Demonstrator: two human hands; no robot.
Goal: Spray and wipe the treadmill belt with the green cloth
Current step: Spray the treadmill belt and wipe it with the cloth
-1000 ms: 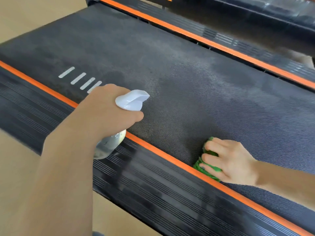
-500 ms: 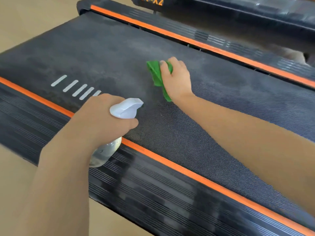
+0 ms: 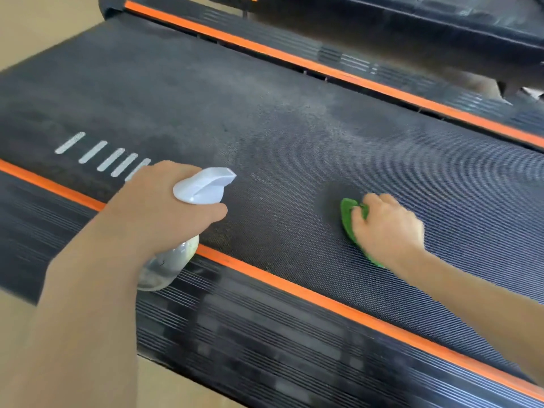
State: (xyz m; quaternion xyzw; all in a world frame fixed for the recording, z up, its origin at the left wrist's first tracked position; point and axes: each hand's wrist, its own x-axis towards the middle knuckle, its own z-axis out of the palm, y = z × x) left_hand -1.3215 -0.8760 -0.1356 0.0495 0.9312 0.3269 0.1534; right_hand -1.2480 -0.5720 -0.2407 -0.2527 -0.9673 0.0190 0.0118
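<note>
The dark woven treadmill belt [image 3: 265, 113] runs across the view, with pale damp speckles near its middle. My left hand [image 3: 159, 207] grips a clear spray bottle [image 3: 167, 263] with a white trigger head, held over the near orange stripe, nozzle pointing right over the belt. My right hand [image 3: 385, 228] presses a bunched green cloth [image 3: 347, 216] onto the belt near its front edge, fingers curled over the cloth. Most of the cloth is hidden under the hand.
Orange stripes border the belt, the near orange stripe [image 3: 323, 301] and the far orange stripe [image 3: 294, 60]. A ribbed black side rail [image 3: 265, 348] lies in front. Several white dashes [image 3: 100, 154] mark the belt at left. Beige floor [image 3: 35, 25] shows at the upper left.
My right hand drew the green cloth back from the belt's far middle to the near right. Half a second before that it had swept out from the near edge. The bottle hand stayed put.
</note>
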